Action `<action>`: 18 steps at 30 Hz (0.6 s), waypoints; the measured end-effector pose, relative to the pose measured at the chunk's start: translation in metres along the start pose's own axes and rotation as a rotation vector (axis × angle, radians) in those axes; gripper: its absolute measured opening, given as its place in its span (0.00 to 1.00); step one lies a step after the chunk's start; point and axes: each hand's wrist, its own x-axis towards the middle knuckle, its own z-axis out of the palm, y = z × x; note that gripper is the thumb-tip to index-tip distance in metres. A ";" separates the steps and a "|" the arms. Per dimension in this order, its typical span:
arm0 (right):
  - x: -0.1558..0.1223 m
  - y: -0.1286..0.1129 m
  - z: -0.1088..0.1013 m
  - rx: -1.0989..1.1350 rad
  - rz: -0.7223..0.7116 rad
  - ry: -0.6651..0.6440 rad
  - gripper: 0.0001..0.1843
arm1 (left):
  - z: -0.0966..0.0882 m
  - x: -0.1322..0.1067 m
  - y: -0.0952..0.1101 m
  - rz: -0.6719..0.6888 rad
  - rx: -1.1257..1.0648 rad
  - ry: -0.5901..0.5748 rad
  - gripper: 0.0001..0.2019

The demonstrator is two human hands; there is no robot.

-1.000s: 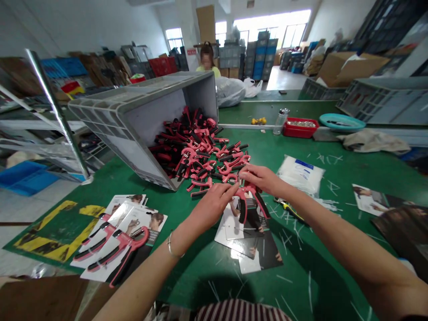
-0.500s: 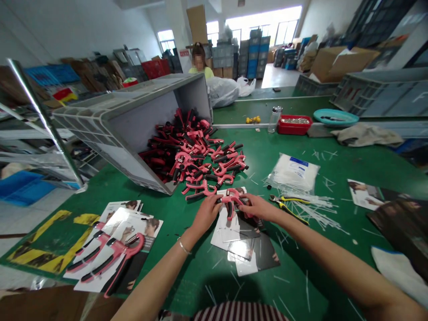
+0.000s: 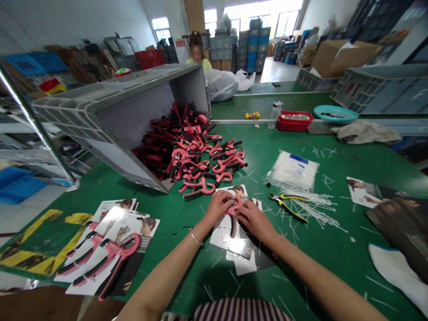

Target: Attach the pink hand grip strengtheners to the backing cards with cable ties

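Note:
A pink and black hand grip strengthener point(image 3: 233, 225) is held between both hands above a small stack of printed cards point(image 3: 220, 236). My left hand point(image 3: 219, 207) has its fingers closed on the left side of the grip. On the opposite side, my right hand point(image 3: 252, 216) pinches it too, partly hiding it. Beyond my hands lies a heap of similar grips point(image 3: 197, 151), spilling from a grey crate point(image 3: 100, 107) tipped on its side. At the left, cards with grips on them point(image 3: 113, 254) overlap on the table.
To the right are yellow-black cutting pliers point(image 3: 289, 208), loose white zip ties point(image 3: 321, 209) and a bag of them point(image 3: 294, 171). Further back stand a glass jar point(image 3: 274, 116), a red tray point(image 3: 294, 121) and a blue plate point(image 3: 336, 114). A person point(image 3: 197, 51) is behind the crate.
The grip between my hands has turned, its handle now pointing down toward me. My fingers have moved in closer around its upper end. The view has shifted slightly.

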 end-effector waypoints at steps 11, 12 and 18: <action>0.010 0.021 0.011 0.240 0.075 0.197 0.10 | 0.016 -0.020 0.003 -0.019 -0.112 0.053 0.03; 0.009 0.023 0.011 0.251 0.070 0.170 0.10 | 0.016 -0.020 0.003 -0.021 -0.129 0.050 0.03; 0.007 0.023 0.008 0.250 0.000 0.070 0.10 | 0.014 -0.018 0.001 -0.041 -0.162 0.023 0.03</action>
